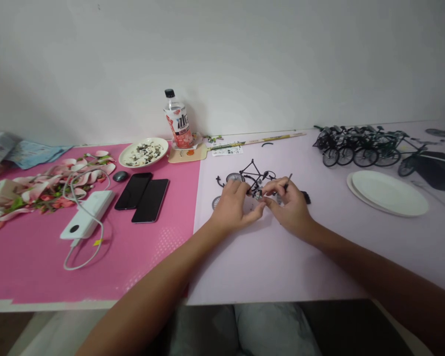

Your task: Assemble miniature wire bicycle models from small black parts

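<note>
Over the pale pink table sheet, my left hand [233,206] and my right hand [289,210] meet with fingertips pinched around a small black and silver part [258,194], apparently a model bicycle piece. A thin dark tool [288,181], perhaps a small screwdriver, pokes up between the fingers of my right hand. Just beyond the hands lies a black model bicycle frame [252,173]. Small spoked wheels [234,177] lie around my left hand, partly covered by it. A little black piece [305,198] shows behind my right hand.
Several finished-looking model bicycles [359,148] stand back right, near stacked white plates [389,194]. Leftward are a drink bottle [178,123], a plate [163,143] of small bits, two phones [150,200], a white power bank [87,215] with a cable, and artificial flowers [40,190].
</note>
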`<control>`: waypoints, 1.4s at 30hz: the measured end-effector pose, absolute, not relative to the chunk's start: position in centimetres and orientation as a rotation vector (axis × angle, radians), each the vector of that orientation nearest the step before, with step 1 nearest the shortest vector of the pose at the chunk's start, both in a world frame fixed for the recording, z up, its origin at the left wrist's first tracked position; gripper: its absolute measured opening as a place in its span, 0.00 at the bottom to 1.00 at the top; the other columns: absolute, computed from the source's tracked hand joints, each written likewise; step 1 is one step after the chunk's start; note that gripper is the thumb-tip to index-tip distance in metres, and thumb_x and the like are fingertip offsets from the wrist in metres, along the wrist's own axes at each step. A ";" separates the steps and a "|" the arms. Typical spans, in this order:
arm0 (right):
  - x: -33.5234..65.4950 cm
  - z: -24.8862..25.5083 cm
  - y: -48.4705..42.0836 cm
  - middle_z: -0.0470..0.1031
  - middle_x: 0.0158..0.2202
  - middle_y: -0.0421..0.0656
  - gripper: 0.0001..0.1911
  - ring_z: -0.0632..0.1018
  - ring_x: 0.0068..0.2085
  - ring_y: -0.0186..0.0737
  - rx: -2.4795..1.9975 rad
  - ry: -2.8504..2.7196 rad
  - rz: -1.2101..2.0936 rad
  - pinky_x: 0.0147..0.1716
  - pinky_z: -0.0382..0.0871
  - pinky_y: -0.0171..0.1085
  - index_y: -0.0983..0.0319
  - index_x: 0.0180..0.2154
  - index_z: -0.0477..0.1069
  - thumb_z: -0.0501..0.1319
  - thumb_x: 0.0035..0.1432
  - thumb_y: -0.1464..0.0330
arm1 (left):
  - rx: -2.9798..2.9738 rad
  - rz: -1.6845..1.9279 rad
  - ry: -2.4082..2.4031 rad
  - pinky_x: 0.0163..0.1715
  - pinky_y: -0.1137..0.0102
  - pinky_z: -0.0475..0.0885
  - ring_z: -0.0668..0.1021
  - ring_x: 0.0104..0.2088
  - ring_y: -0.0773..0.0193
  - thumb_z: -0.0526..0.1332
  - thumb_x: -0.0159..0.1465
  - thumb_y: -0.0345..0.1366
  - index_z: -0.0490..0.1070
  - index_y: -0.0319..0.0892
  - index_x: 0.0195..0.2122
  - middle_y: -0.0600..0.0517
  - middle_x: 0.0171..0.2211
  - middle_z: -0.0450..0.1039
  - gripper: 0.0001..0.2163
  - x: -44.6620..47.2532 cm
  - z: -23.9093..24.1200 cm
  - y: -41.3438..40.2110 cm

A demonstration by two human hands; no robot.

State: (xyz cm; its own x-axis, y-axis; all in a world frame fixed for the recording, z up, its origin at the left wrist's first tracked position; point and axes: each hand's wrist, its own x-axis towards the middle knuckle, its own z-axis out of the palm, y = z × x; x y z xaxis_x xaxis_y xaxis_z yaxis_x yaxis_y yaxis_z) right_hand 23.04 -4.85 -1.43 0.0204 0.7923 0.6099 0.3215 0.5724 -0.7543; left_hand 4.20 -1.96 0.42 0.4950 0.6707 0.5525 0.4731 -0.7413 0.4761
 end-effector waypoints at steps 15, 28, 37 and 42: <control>23.0 0.0 -5.2 0.83 0.34 0.41 0.22 0.82 0.40 0.47 -0.921 -1.646 0.269 0.43 0.75 0.50 0.53 0.31 0.52 0.65 0.62 0.76 | 2.545 1.161 0.976 0.41 0.58 0.67 0.71 0.41 0.52 0.61 0.68 0.43 0.65 0.44 0.40 0.46 0.36 0.70 0.09 4.3 0.2 -2.2; 22.6 1.2 -6.1 0.86 0.34 0.38 0.25 0.77 0.35 0.48 -0.771 -1.724 0.028 0.33 0.74 0.49 0.53 0.29 0.50 0.65 0.62 0.79 | 2.685 1.336 0.862 0.38 0.58 0.62 0.69 0.38 0.52 0.58 0.66 0.42 0.65 0.42 0.42 0.46 0.35 0.69 0.10 4.1 -0.1 -2.1; 23.1 1.0 -6.1 0.86 0.36 0.37 0.21 0.76 0.35 0.49 -0.767 -1.771 -0.058 0.30 0.74 0.49 0.52 0.30 0.57 0.67 0.63 0.76 | 2.739 1.269 0.907 0.39 0.57 0.62 0.69 0.39 0.52 0.60 0.65 0.43 0.65 0.44 0.43 0.46 0.36 0.68 0.11 3.9 -0.3 -2.1; 23.6 0.7 -5.9 0.86 0.37 0.37 0.22 0.77 0.35 0.47 -0.751 -1.851 -0.203 0.30 0.74 0.47 0.52 0.29 0.57 0.67 0.62 0.78 | 2.720 1.247 0.912 0.39 0.57 0.61 0.68 0.40 0.51 0.58 0.66 0.42 0.65 0.43 0.43 0.45 0.36 0.69 0.09 4.0 -0.3 -2.1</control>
